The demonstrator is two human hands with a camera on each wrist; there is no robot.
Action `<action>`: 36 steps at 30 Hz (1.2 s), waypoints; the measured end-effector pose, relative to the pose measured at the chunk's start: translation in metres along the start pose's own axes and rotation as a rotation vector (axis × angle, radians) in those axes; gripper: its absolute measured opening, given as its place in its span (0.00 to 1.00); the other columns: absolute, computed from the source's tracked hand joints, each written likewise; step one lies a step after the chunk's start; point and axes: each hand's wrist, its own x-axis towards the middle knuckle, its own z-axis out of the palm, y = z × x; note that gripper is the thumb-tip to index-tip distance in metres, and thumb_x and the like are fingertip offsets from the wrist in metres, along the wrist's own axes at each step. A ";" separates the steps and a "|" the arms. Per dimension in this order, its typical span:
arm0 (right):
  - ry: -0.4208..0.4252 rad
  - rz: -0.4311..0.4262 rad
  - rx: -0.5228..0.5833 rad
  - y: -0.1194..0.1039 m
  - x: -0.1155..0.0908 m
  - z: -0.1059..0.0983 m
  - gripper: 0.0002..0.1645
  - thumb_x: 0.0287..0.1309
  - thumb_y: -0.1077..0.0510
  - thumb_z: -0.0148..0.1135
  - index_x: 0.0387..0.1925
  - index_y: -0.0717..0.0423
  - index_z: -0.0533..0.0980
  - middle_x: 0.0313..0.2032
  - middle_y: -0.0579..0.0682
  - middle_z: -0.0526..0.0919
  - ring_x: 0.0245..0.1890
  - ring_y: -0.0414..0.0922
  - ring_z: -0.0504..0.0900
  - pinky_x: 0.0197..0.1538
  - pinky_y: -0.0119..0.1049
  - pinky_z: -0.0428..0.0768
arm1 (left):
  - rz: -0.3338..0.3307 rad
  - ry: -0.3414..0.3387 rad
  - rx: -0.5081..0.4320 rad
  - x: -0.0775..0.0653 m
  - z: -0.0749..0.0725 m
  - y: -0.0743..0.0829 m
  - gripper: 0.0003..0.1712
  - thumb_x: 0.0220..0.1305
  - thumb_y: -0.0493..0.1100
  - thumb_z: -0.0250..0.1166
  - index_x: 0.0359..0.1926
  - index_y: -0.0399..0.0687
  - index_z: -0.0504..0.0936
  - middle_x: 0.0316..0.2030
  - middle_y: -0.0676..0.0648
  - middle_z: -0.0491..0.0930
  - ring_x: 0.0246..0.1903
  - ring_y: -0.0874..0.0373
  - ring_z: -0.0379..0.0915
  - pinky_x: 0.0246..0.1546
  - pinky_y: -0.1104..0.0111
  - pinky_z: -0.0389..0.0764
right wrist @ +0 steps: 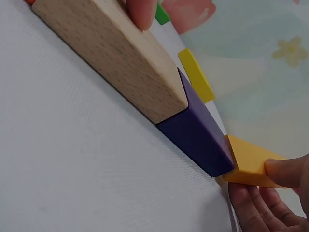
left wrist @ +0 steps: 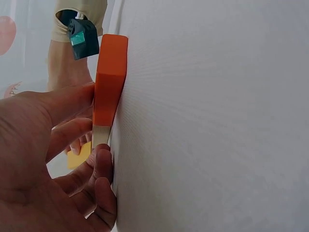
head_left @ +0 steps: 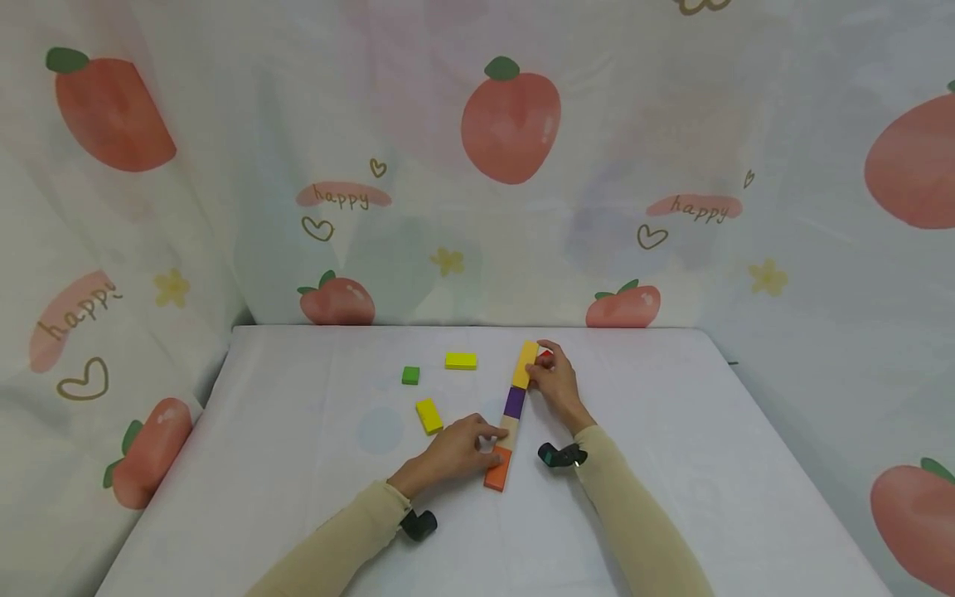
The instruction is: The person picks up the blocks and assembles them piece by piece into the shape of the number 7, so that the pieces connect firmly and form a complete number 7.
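Observation:
Both hands are at a slanting row of blocks on the white table. My left hand [head_left: 464,444] rests its thumb on the orange block [head_left: 497,469] at the near end and a fingertip on the plain wooden block [head_left: 507,430]. Its other fingers curl beside the row in the left wrist view. The purple block [head_left: 514,402] follows, untouched by either hand. At the far end, my right hand [head_left: 555,380] pinches the yellow-orange block [right wrist: 251,162] between thumb and fingers. That block's near end meets the purple one at a slight angle in the right wrist view.
Left of the row lie a green block [head_left: 410,376], a bright yellow block [head_left: 460,361] and another yellow block [head_left: 429,416]. A red piece [head_left: 547,355] shows partly behind the right hand. A printed cloth wall [head_left: 522,249] stands behind the table.

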 end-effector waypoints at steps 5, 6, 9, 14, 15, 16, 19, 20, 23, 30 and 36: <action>-0.004 -0.001 -0.023 0.002 0.002 -0.001 0.34 0.65 0.62 0.60 0.70 0.50 0.61 0.45 0.57 0.72 0.39 0.47 0.79 0.40 0.33 0.84 | 0.027 0.004 0.006 0.000 0.002 -0.002 0.25 0.60 0.55 0.69 0.59 0.65 0.81 0.40 0.57 0.74 0.33 0.64 0.68 0.31 0.75 0.70; -0.005 -0.003 -0.027 0.003 0.003 -0.001 0.34 0.65 0.62 0.60 0.70 0.50 0.61 0.46 0.57 0.72 0.39 0.47 0.79 0.40 0.34 0.84 | 0.035 0.005 0.009 0.000 0.002 -0.002 0.25 0.60 0.55 0.69 0.59 0.65 0.81 0.40 0.57 0.74 0.33 0.64 0.68 0.30 0.75 0.70; -0.010 -0.008 -0.041 0.004 0.004 -0.001 0.34 0.64 0.63 0.60 0.69 0.50 0.62 0.46 0.57 0.73 0.39 0.48 0.79 0.40 0.35 0.84 | 0.057 0.010 0.021 0.000 0.002 -0.004 0.24 0.61 0.55 0.69 0.59 0.65 0.81 0.40 0.57 0.74 0.32 0.64 0.68 0.30 0.75 0.70; -0.016 -0.027 -0.092 0.003 0.005 -0.003 0.33 0.64 0.62 0.61 0.69 0.50 0.63 0.47 0.58 0.75 0.40 0.48 0.80 0.42 0.34 0.83 | 0.067 0.010 0.028 0.000 0.002 -0.005 0.24 0.61 0.55 0.69 0.59 0.65 0.81 0.40 0.57 0.74 0.32 0.65 0.67 0.30 0.76 0.70; -0.014 -0.037 -0.101 0.003 0.006 -0.003 0.33 0.64 0.62 0.61 0.68 0.51 0.63 0.47 0.58 0.75 0.40 0.48 0.80 0.42 0.34 0.82 | 0.066 0.010 0.026 0.000 0.002 -0.005 0.24 0.60 0.55 0.69 0.59 0.65 0.81 0.40 0.56 0.75 0.32 0.64 0.68 0.30 0.75 0.70; -0.014 -0.045 -0.109 0.002 0.006 -0.003 0.33 0.64 0.62 0.62 0.68 0.51 0.63 0.48 0.58 0.76 0.40 0.49 0.80 0.43 0.34 0.82 | 0.062 0.010 0.022 0.000 0.001 -0.004 0.25 0.60 0.55 0.69 0.59 0.65 0.81 0.41 0.56 0.75 0.33 0.64 0.68 0.31 0.75 0.70; -0.014 -0.070 -0.139 0.001 0.006 -0.004 0.33 0.63 0.60 0.62 0.67 0.51 0.64 0.48 0.58 0.77 0.43 0.50 0.80 0.45 0.36 0.80 | 0.048 0.012 0.013 0.000 -0.001 -0.003 0.25 0.60 0.55 0.69 0.59 0.65 0.81 0.42 0.56 0.76 0.33 0.64 0.68 0.31 0.75 0.71; -0.016 -0.075 -0.146 0.000 0.005 -0.004 0.33 0.63 0.60 0.63 0.67 0.52 0.65 0.48 0.58 0.77 0.45 0.51 0.80 0.47 0.37 0.80 | 0.044 0.011 0.011 0.000 -0.001 -0.002 0.25 0.60 0.55 0.69 0.59 0.65 0.81 0.42 0.56 0.76 0.33 0.64 0.68 0.31 0.75 0.71; -0.032 -0.081 -0.179 0.000 0.004 -0.005 0.33 0.63 0.59 0.63 0.67 0.53 0.65 0.49 0.59 0.78 0.48 0.53 0.80 0.50 0.40 0.79 | 0.047 0.009 0.013 -0.001 -0.001 -0.003 0.25 0.60 0.55 0.69 0.59 0.64 0.81 0.41 0.57 0.75 0.32 0.64 0.68 0.31 0.75 0.70; -0.058 -0.058 -0.205 0.002 0.005 -0.005 0.33 0.64 0.58 0.62 0.68 0.54 0.64 0.53 0.59 0.76 0.52 0.54 0.78 0.57 0.46 0.77 | 0.056 0.009 0.011 -0.001 0.000 -0.003 0.24 0.60 0.55 0.69 0.59 0.63 0.81 0.40 0.56 0.75 0.32 0.64 0.67 0.30 0.74 0.69; -0.097 -0.036 -0.261 0.003 0.009 -0.007 0.34 0.65 0.57 0.61 0.69 0.54 0.63 0.57 0.59 0.74 0.55 0.54 0.76 0.61 0.48 0.75 | 0.041 0.004 0.007 -0.001 0.000 -0.003 0.24 0.60 0.55 0.69 0.59 0.64 0.81 0.40 0.57 0.74 0.32 0.64 0.67 0.30 0.75 0.69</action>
